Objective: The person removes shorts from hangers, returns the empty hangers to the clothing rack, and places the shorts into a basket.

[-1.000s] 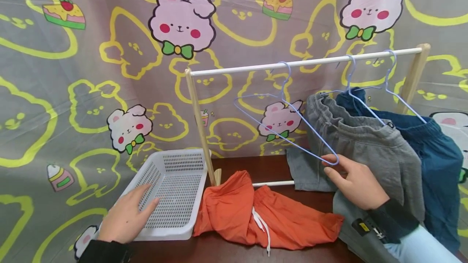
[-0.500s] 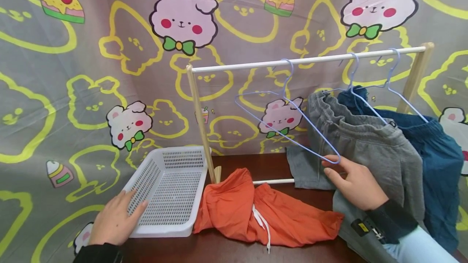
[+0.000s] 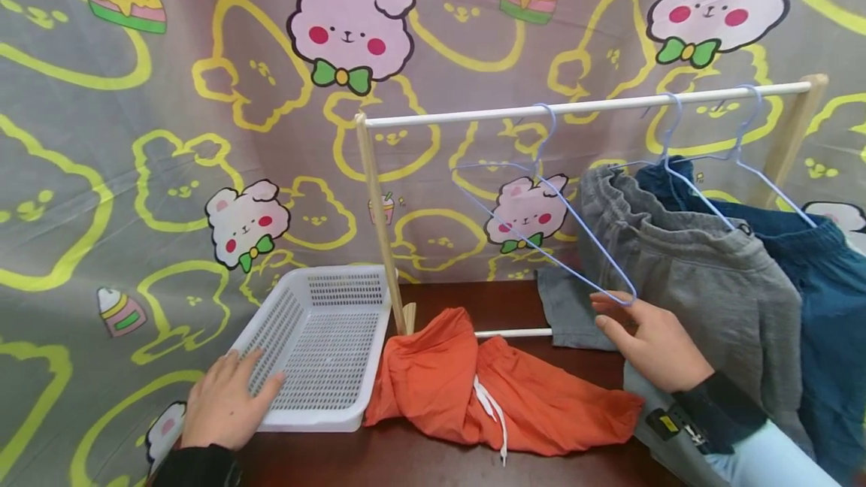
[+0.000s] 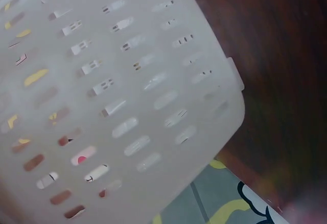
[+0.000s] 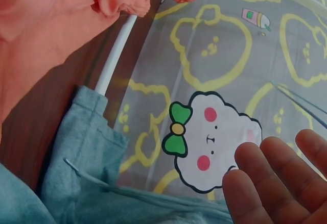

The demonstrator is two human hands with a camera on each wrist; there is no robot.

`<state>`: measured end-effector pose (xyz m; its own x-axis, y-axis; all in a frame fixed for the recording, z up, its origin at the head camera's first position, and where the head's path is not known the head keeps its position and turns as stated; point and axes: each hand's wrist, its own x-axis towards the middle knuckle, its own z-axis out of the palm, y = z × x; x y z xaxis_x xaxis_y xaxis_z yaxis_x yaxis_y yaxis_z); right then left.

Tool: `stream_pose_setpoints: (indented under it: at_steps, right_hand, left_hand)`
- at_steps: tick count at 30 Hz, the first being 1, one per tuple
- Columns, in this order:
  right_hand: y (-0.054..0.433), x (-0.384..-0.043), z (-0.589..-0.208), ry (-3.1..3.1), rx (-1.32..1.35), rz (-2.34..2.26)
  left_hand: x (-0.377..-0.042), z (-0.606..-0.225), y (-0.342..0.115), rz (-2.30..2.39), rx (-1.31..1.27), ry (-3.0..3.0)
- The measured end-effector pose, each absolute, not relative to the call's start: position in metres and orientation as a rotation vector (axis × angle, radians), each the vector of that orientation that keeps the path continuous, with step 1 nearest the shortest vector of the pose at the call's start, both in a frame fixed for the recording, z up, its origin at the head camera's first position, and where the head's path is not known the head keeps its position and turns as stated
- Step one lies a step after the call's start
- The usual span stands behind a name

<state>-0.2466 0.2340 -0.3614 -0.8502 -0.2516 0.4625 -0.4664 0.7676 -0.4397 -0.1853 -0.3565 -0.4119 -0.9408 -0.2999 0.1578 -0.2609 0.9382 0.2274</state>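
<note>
My right hand [image 3: 656, 340] has its relaxed fingers at the lower right corner of a bare blue hanger [image 3: 587, 236] hooked on the rack's rail. In the right wrist view its fingers [image 5: 278, 165] curve loosely with nothing between them. My left hand [image 3: 226, 400] lies with fingers spread at the left rim of a white plastic basket [image 3: 361, 417]. That basket's slotted wall [image 4: 168, 99] fills most of the left wrist view, where the left hand is not visible. Orange shorts [image 3: 433, 367] with a white drawstring lie on the table between the hands.
On the wood-and-white clothes rack [image 3: 467, 116], grey shorts [image 3: 724, 276] and dark blue shorts [image 3: 828, 284] hang from blue hangers at the right. Their legs fall behind and beside my right arm. The dark red table [image 3: 379, 464] meets a printed curtain [image 3: 169, 171] at the back.
My left hand has drawn back slightly from over the basket to its left rim. The right hand's fingertips have shifted a little left past the hanger's corner. The head view has shifted slightly.
</note>
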Motion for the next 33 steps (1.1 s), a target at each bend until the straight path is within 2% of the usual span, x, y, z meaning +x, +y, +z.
stream_pose_setpoints:
  at_steps: [12, 33]
  right_hand:
    - [0.204, -0.256, -0.367, -2.707, 0.635, 0.922]
    - [0.126, -0.261, -0.387, -2.744, 0.866, 0.820]
  left_hand:
    - [-0.190, -0.407, -0.358, -0.306, 0.393, -2.914]
    - [-0.187, -0.414, -0.357, -0.292, 0.447, -2.911]
